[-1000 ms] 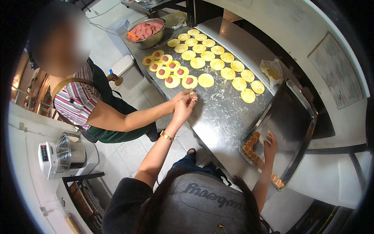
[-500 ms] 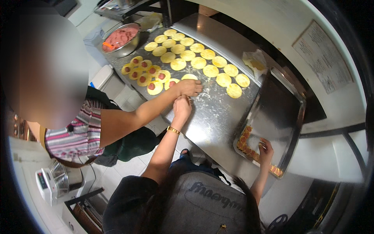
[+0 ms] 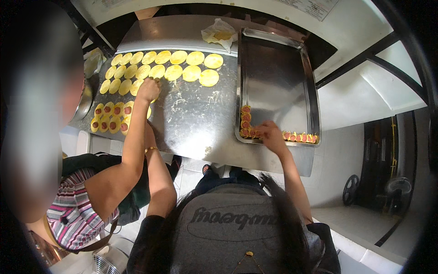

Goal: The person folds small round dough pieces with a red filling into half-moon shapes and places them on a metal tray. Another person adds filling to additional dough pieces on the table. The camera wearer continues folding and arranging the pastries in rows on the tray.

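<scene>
My right hand is over the near edge of a metal baking tray, fingers pinched at a row of small open-topped dumplings with pink filling. The dumplings run along the tray's near side and up its left corner. My left hand, below a gold bracelet, lies at the near edge of the steel table beside yellow wrappers. A co-worker's forearm covers most of it, so its fingers are hidden. Nearby lie yellow round wrappers topped with balls of pink filling.
To my left a co-worker's hand reaches over rows of plain yellow wrappers on the floured steel table. A crumpled plastic wrap lies by the tray's far left corner. A metal bowl shows partly behind the co-worker.
The view has turned toward the tray. My right hand has come down to the dumpling row. The co-worker's hand has moved farther out over the plain wrappers, and the co-worker's arm now hides my left hand.
</scene>
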